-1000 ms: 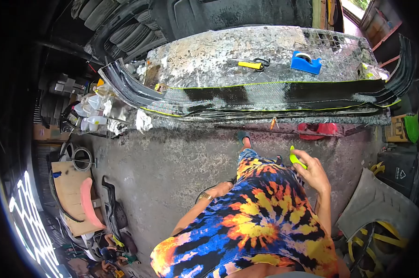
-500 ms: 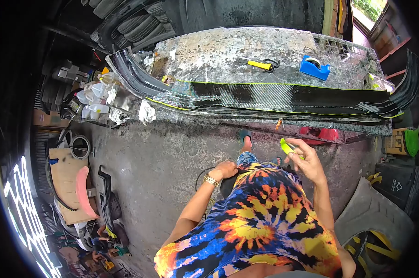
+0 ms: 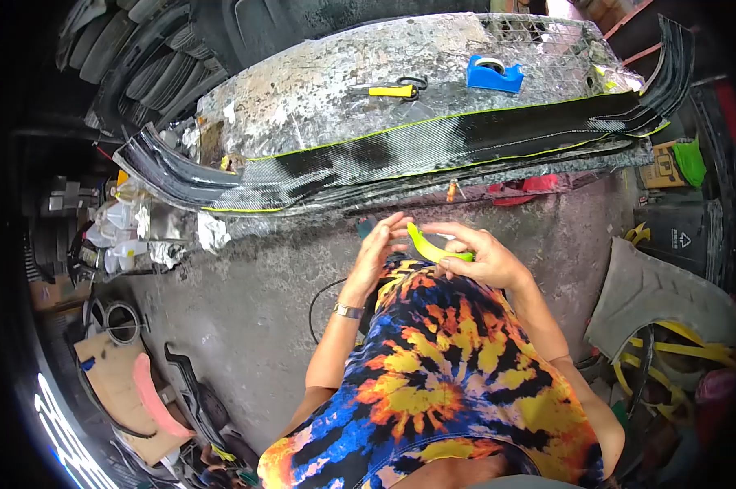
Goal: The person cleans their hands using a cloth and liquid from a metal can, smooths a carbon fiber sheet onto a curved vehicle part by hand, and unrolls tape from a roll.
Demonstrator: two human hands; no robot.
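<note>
My right hand (image 3: 483,254) grips a bright yellow-green roll of tape (image 3: 438,249) between thumb and fingers, in front of my torso. The roll shows as a curved band with a bit of white inside it. My left hand (image 3: 378,248) is raised just left of the roll, fingers stretched out and apart, holding nothing that I can see. Beyond both hands lies a long black carbon-fibre-patterned part (image 3: 400,147) with curved-up ends. Thin yellow-green lines run along its edges.
The part rests along the near side of a paint-spattered bench (image 3: 303,90). Behind it are a yellow-handled cutter (image 3: 391,91), black-handled scissors (image 3: 417,84) and a blue tape dispenser (image 3: 495,75). Plastic bottles (image 3: 117,232) crowd the left end. A grey panel (image 3: 653,293) stands at right.
My left hand has risen from my waist toward the roll. My right hand has brought the roll left, to the middle of my body. The view has shifted.
</note>
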